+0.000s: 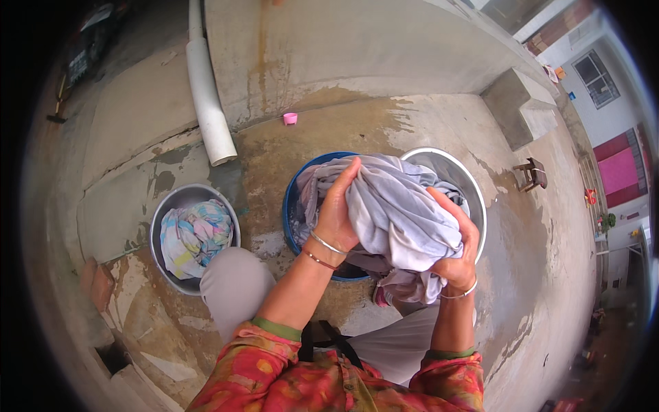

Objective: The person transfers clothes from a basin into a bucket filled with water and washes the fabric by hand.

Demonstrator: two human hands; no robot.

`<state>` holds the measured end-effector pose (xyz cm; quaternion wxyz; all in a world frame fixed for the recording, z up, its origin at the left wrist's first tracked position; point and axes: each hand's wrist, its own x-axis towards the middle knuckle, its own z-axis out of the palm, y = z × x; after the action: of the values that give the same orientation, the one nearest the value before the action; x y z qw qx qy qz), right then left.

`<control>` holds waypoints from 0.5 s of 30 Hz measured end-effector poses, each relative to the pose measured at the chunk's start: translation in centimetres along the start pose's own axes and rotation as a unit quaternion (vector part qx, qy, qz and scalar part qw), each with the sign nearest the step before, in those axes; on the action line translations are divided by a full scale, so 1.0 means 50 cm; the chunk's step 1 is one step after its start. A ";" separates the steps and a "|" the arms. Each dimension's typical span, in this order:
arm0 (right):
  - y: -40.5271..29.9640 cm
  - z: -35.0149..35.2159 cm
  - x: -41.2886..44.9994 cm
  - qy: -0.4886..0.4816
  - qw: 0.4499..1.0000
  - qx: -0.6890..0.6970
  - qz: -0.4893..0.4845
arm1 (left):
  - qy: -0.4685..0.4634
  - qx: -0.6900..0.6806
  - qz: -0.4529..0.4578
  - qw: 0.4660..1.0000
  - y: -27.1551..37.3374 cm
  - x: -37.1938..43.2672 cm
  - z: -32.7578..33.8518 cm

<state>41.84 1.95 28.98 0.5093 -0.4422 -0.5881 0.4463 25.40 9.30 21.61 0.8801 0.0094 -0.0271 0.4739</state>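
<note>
Between my two hands is a bunched grey-and-white cloth, raised over a blue tub and partly over a metal basin to its right. My left hand presses the cloth's left side, thumb up. On the right side, my right hand curls around the bundle, fingers partly hidden by folds. Parts of the cloth hang down at the tub's near rim. Grey fabric also lies inside the right basin. At my left knee, a second metal basin holds a multicoloured wet-looking cloth.
A small pink cup stands near the concrete wall. A white pipe ends behind the left basin. A small wooden stool and concrete steps are at the right. Broken bricks border a drain hole at lower left.
</note>
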 end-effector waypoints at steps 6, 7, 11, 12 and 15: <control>0.048 -0.006 0.022 -0.062 0.989 0.105 0.088 | 0.084 0.128 0.043 0.987 0.011 0.010 -0.073; 0.064 -0.003 0.029 -0.068 0.988 0.130 0.054 | 0.075 0.157 0.060 0.983 0.016 0.004 -0.082; 0.105 -0.016 0.043 -0.048 0.979 0.192 0.037 | -0.014 0.175 0.030 0.984 0.026 0.003 -0.170; 0.105 -0.025 0.039 -0.041 0.975 0.212 0.047 | 0.042 0.208 0.063 0.975 0.034 0.001 -0.209; 0.110 -0.046 0.038 -0.013 0.968 0.246 0.049 | -0.006 0.286 0.025 0.958 0.067 -0.014 -0.338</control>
<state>44.30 5.13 24.17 0.5717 -0.3262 -0.4446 0.6075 22.85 11.27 4.66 0.8284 0.2625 0.1043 0.4837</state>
